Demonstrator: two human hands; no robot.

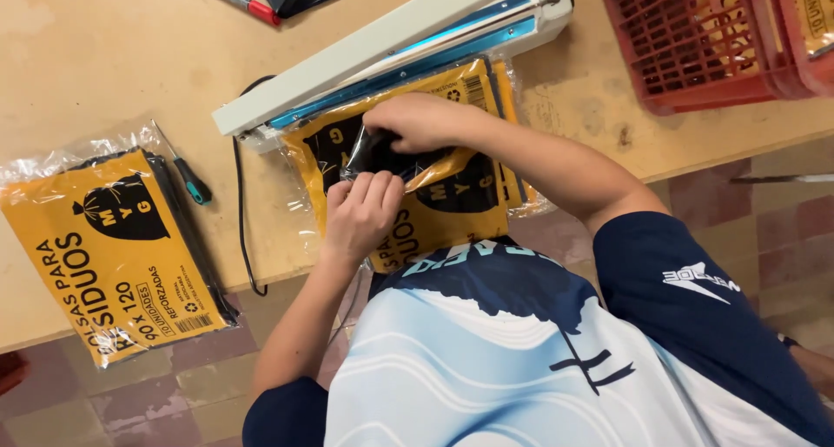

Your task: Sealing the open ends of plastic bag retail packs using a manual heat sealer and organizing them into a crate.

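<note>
Mid-pack: your left hand (360,211) and right hand (417,121) both pinch the clear, yellow-labelled bag packet (417,182) on the counter (104,56), its mouth not yet under the open heat sealer (391,52); one finished packet (113,247) lies aside.

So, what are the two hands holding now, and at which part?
Both hands hold the yellow package of black bags at its open clear plastic end, beside the heat sealer. The left hand pinches the near edge; the right hand presses from above.
</note>
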